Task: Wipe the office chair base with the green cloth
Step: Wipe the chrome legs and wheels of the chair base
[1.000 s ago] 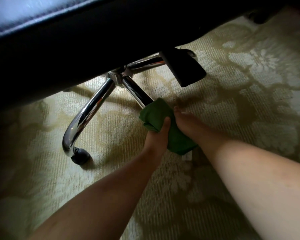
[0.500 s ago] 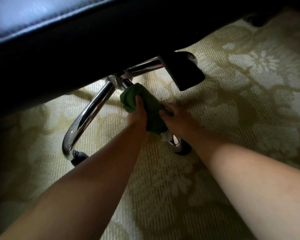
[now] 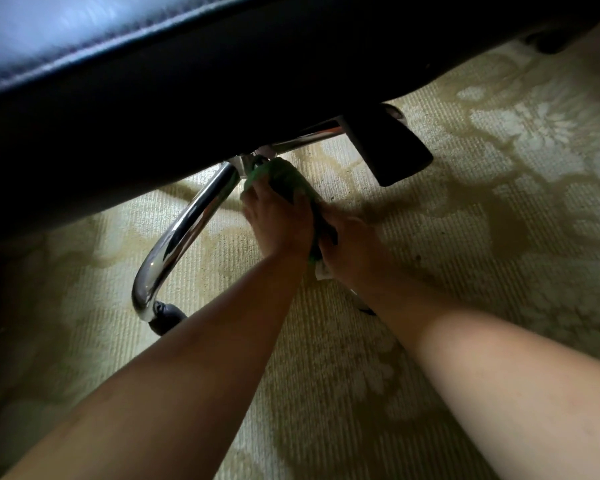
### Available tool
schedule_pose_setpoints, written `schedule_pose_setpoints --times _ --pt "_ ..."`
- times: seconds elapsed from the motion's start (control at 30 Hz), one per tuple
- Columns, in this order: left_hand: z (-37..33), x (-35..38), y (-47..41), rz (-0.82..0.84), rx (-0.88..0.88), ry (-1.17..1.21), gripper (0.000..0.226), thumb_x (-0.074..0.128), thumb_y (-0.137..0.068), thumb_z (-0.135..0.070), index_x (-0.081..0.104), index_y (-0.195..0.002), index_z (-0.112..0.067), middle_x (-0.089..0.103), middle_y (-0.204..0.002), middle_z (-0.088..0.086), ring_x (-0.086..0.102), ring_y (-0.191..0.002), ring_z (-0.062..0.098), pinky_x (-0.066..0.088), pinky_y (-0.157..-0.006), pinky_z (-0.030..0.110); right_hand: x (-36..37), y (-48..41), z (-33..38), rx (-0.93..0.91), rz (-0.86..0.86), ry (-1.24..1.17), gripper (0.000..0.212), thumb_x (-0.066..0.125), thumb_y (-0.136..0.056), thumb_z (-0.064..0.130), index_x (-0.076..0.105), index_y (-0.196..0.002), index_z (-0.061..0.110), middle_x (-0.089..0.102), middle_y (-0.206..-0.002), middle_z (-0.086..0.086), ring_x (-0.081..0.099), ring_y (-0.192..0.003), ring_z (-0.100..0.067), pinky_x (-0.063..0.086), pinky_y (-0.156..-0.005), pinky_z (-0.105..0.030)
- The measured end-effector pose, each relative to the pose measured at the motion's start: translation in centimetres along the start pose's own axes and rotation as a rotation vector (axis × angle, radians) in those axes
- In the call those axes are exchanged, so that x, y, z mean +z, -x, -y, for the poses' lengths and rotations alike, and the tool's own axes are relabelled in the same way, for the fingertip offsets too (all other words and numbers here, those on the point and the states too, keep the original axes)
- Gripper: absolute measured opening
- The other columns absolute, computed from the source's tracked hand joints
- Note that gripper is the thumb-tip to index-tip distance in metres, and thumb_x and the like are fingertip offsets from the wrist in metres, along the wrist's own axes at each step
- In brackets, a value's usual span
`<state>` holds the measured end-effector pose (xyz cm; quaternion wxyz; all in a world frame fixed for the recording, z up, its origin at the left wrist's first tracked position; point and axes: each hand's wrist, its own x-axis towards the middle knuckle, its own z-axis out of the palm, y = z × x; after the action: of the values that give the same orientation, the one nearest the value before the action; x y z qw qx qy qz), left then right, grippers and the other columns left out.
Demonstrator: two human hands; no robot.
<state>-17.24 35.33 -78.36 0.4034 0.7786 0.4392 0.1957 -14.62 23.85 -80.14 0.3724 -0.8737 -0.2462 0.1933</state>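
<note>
Crumpled green cloth [image 3: 284, 178] is wrapped round one spoke of the shiny chrome office chair base [image 3: 187, 233], up near the centre hub, just under the seat edge. Left hand [image 3: 278, 220] curls over the cloth's upper part, gripping it. Right hand [image 3: 354, 244] grips the lower end, fingers partly hidden. Looks mid-task: one spoke under the cloth. Bare curved spoke at left w/ small black caster [image 3: 167, 317] and the rear spoke prob. not yet wiped; shine alone can't confirm. Black leather seat [image 3: 153, 81] above, pale floral carpet [image 3: 499, 237] below.
</note>
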Motion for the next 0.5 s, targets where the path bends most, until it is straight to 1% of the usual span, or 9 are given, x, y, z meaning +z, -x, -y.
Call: schedule_pose_setpoints --times 0.07,0.13,0.17,0.23,0.3,0.33,0.4,0.43,0.5 --pt "-1.0 0.8 0.1 0.113 -0.085 0.007 0.091 0.07 -0.098 -0.035 0.014 -0.167 -0.015 0.018 -0.17 0.015 0.028 -0.154 0.038 0.034 -0.123 0.052 0.2 0.0 0.2 -0.047 0.001 0.053 0.056 0.06 -0.092 0.025 0.049 -0.147 0.033 0.071 -0.109 -0.01 0.07 -0.096 -0.03 0.06 -0.083 -0.049" --pt "-2.0 1.3 -0.2 0.204 -0.156 -0.015 0.103 0.067 -0.1 -0.041 -0.004 -0.168 -0.011 0.003 -0.175 0.017 0.025 -0.156 0.043 0.033 -0.123 0.053 0.3 -0.2 0.1 -0.075 0.014 0.129 0.05 0.064 -0.09 0.024 0.055 -0.139 0.024 0.07 -0.11 -0.009 0.068 -0.099 -0.03 0.057 -0.087 -0.047" --pt "-2.3 1.4 -0.5 0.228 -0.192 -0.023 0.103 0.065 -0.102 -0.04 -0.01 -0.166 -0.009 0.001 -0.175 0.019 0.025 -0.156 0.044 0.032 -0.122 0.053 0.3 -0.2 -0.1 -0.09 0.015 0.132 0.048 0.064 -0.092 0.026 0.056 -0.139 0.025 0.069 -0.114 -0.008 0.066 -0.103 -0.028 0.055 -0.09 -0.044" --pt "-2.7 1.4 -1.5 0.236 -0.279 -0.021 0.102 0.062 -0.104 -0.035 -0.014 -0.165 -0.005 0.009 -0.174 0.023 0.031 -0.154 0.044 0.033 -0.121 0.05 0.0 -0.2 -0.2 -0.093 -0.014 0.067 0.044 0.054 -0.1 0.03 0.054 -0.143 0.033 0.066 -0.124 -0.004 0.063 -0.11 -0.021 0.051 -0.091 -0.034" --pt "-2.7 1.6 -2.8 0.226 -0.341 -0.007 0.1 0.06 -0.105 -0.038 -0.011 -0.164 0.0 0.023 -0.17 0.024 0.037 -0.151 0.041 0.037 -0.118 0.047 -0.6 0.2 0.0 -0.115 -0.061 0.028 0.046 0.054 -0.102 0.025 0.053 -0.147 0.032 0.064 -0.128 -0.004 0.061 -0.114 -0.018 0.048 -0.093 -0.029" --pt "-2.6 1.7 -3.4 0.225 -0.362 0.0 0.099 0.059 -0.106 -0.041 -0.009 -0.163 0.003 0.027 -0.168 0.024 0.038 -0.15 0.041 0.037 -0.117 0.047 -0.8 0.4 0.2 -0.127 -0.075 0.03 0.048 0.055 -0.102 0.022 0.053 -0.149 0.029 0.064 -0.131 -0.006 0.06 -0.117 -0.019 0.047 -0.097 -0.028" --pt "-2.2 1.7 -4.7 0.233 -0.39 0.024 0.097 0.055 -0.106 -0.047 -0.002 -0.163 0.006 0.031 -0.166 0.023 0.041 -0.148 0.039 0.039 -0.115 0.044 -1.2 0.9 0.8 -0.118 -0.051 0.027 0.052 0.057 -0.102 0.018 0.049 -0.153 0.025 0.058 -0.143 -0.008 0.054 -0.13 -0.022 0.041 -0.105 -0.026" --pt "-2.0 1.7 -5.3 0.239 -0.388 0.042 0.093 0.054 -0.106 -0.049 0.006 -0.163 0.007 0.034 -0.164 0.022 0.043 -0.146 0.037 0.04 -0.111 0.041 -1.3 1.1 1.0 -0.104 -0.024 0.025 0.054 0.058 -0.102 0.019 0.046 -0.154 0.024 0.053 -0.149 -0.008 0.05 -0.136 -0.022 0.04 -0.11 -0.028" --pt "-1.5 1.8 -6.3 0.255 -0.376 0.084 0.083 0.051 -0.106 -0.051 0.022 -0.161 0.005 0.042 -0.158 0.021 0.049 -0.141 0.035 0.042 -0.097 0.034 -1.4 1.2 1.3 -0.087 0.007 0.034 0.055 0.058 -0.102 0.021 0.044 -0.155 0.025 0.047 -0.155 -0.007 0.045 -0.142 -0.022 0.037 -0.116 -0.033"
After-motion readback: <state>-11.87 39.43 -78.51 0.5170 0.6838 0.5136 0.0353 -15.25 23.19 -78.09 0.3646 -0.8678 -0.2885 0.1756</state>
